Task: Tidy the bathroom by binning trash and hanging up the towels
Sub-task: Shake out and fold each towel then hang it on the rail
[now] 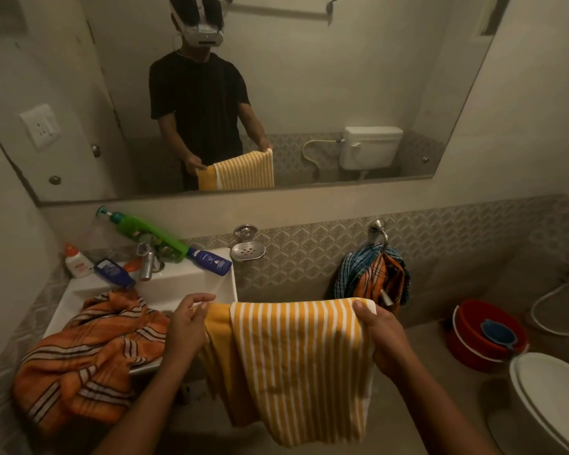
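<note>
Yellow-and-white striped towel [296, 362] hangs stretched between both hands, in front of the white sink [207, 284] and below the wall ring [380, 234]. Left hand [188, 326] pinches its top left corner, fingers curled over the edge; right hand [380, 336] grips the top right corner, thumb on top. Both forearms reach forward. An orange striped towel [89, 353] lies draped over the sink.

Both bare forearms reach forward and slightly upward, held apart at about the same height. The left hand [191, 318] has its fingers curled over in a pinching grip, thumb toward the body. The right hand [380, 333] is clenched likewise, thumb on top, knuckles turned outward, wrist nearly straight.
</note>
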The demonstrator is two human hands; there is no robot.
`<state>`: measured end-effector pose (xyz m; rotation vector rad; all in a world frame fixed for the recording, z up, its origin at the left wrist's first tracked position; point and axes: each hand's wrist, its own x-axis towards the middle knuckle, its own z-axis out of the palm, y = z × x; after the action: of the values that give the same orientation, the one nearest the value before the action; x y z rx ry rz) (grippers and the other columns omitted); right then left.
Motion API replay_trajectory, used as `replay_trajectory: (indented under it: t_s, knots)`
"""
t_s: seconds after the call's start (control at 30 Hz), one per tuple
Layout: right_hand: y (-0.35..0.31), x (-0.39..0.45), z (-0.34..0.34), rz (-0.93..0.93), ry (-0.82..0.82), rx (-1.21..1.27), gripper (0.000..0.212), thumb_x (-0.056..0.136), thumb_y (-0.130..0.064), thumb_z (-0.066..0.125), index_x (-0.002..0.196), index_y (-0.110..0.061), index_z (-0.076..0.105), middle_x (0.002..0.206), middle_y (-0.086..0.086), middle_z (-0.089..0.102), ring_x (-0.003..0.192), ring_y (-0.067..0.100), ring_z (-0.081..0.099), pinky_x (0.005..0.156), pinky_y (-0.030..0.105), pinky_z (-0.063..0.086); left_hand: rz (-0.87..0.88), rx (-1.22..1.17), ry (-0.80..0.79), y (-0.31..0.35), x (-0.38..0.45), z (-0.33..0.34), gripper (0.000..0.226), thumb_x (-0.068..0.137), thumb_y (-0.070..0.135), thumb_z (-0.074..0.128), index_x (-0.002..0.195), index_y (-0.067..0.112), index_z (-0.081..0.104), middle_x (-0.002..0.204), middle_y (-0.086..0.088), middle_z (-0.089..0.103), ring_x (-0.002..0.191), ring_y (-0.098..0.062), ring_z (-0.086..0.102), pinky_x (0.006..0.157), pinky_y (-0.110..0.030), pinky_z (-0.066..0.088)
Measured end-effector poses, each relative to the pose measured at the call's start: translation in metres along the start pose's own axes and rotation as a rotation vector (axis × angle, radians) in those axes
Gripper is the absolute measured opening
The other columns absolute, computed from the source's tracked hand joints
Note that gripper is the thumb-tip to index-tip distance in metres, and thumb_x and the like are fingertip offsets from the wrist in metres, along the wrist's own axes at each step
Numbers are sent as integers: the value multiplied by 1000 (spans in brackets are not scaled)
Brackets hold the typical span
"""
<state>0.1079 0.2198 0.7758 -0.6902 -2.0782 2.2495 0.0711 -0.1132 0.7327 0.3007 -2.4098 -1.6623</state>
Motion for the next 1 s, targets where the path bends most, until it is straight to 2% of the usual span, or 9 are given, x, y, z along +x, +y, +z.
replay_trajectory:
  t_s: [0.13, 0.23, 0.3, 0.37, 0.5, 0.6, 0.73, 0.9, 1.0]
  knots:
    - [-16, 3, -9, 127, -30, 87, 41, 94, -25, 68, 127, -1, 64, 98, 13, 72, 90, 28, 69, 91, 47, 56, -76, -325, -120, 40, 6, -3, 25, 99, 13, 56, 115, 30, 66, 131, -9, 61, 103, -21, 63, 80, -42, 58]
    - [-57, 7, -33, -60, -275, 370, 71, 69, -30, 89, 129, -4, 62, 106, 16, 73, 90, 26, 73, 80, 43, 61, 32, -780, -223, 71, 15, -20, 81, 78, 27, 80, 147, 37, 39, 139, -4, 55, 118, -22, 62, 89, -46, 59]
    - [-80, 6, -47, -220, -387, 317, 59, 78, -23, 82, 132, -13, 59, 116, 11, 73, 100, 25, 72, 83, 43, 61, 126, -437, -263, 84, 16, -20, 127, 49, 62, 89, 153, 44, 19, 150, 5, 41, 129, -17, 48, 99, -48, 48]
    - [-81, 12, -49, -237, -304, 142, 42, 89, -13, 69, 130, -12, 61, 117, 10, 74, 101, 24, 73, 75, 34, 62, 134, -93, -257, 92, 11, -8, 146, 35, 73, 84, 156, 37, 10, 154, 5, 33, 132, -14, 38, 105, -46, 40]
    - [-58, 26, -53, -256, -146, -102, 24, 91, -13, 69, 115, -8, 72, 107, 15, 76, 90, 27, 75, 58, 28, 58, 156, -179, -128, 85, 25, 4, 107, 57, 47, 93, 142, 53, 28, 156, -3, 37, 133, -25, 47, 108, -56, 42]
    - [-56, 27, -53, -282, -173, -137, 19, 96, -18, 64, 111, -11, 74, 100, 11, 78, 78, 20, 74, 51, 22, 55, 91, -253, -180, 72, 40, 0, 91, 63, 38, 90, 136, 59, 40, 146, -6, 50, 122, -32, 59, 99, -59, 51]
    - [-55, 31, -47, -311, -188, -146, 28, 88, -14, 74, 116, -16, 70, 105, 2, 78, 93, 15, 75, 72, 26, 58, 141, -210, -216, 75, 37, 3, 47, 89, 11, 72, 119, 46, 67, 129, 8, 63, 119, -21, 61, 98, -49, 54]
    - [-61, 40, -56, -228, -135, 15, 27, 87, -2, 71, 112, -11, 69, 104, 8, 77, 90, 21, 75, 70, 30, 58, 148, -174, -144, 83, 28, 6, 33, 95, 10, 64, 109, 39, 70, 121, 13, 63, 113, -15, 60, 88, -39, 55]
    - [-60, 50, -62, -158, -129, 63, 25, 92, -3, 66, 115, -10, 67, 106, 8, 74, 95, 23, 71, 74, 36, 56, 123, -128, -159, 85, 22, 9, 27, 97, 11, 61, 103, 34, 72, 120, 14, 62, 115, -19, 58, 94, -45, 53]
